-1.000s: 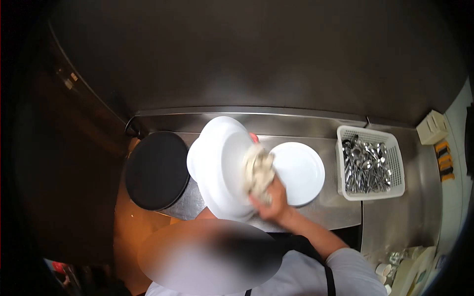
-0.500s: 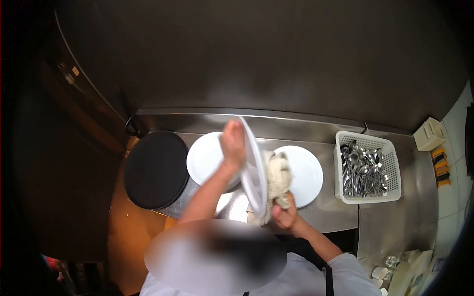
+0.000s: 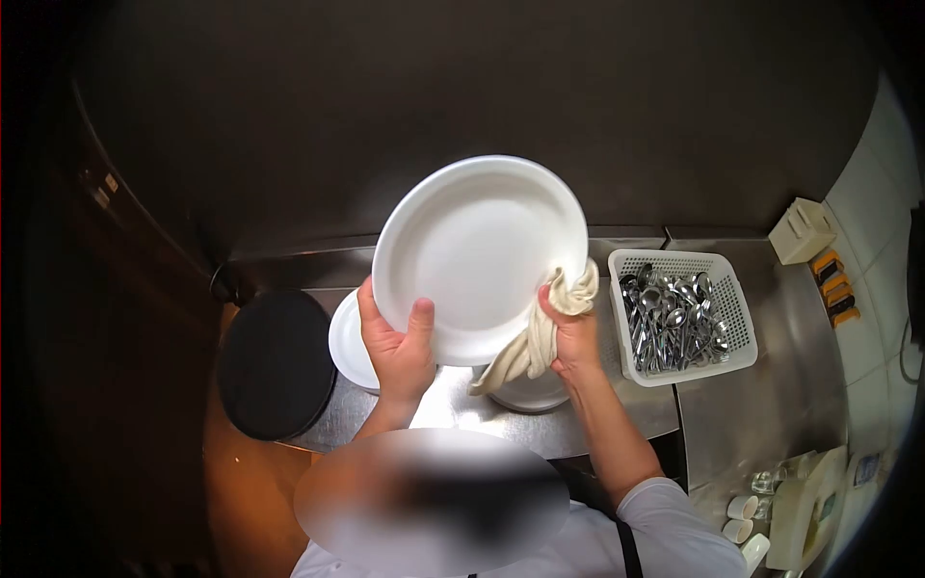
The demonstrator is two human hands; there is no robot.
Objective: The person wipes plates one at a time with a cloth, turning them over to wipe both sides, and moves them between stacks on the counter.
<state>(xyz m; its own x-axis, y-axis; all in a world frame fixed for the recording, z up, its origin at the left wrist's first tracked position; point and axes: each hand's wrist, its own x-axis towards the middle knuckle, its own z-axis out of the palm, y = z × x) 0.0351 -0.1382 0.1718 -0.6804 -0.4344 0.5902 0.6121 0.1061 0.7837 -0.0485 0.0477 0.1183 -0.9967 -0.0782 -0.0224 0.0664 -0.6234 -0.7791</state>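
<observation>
White basket (image 3: 686,374), jumbled cutlery (image 3: 676,318) inside, near back edge of steel counter (image 3: 631,421). Left hand (image 3: 400,358): thumb spread from fingers, clasping plate (image 3: 480,246). Right hand (image 3: 576,337): thumb pinching cloth (image 3: 533,345); other fingers' state indeterminable.

A round black tray (image 3: 277,364) lay at the steel bench's (image 3: 631,419) left end; a white basket (image 3: 701,374) of cutlery (image 3: 674,323) stood farther right.

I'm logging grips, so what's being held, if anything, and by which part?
A white plate, by its rim: left hand at the lower left, right hand, with a bunched cloth, at the lower right.
</observation>
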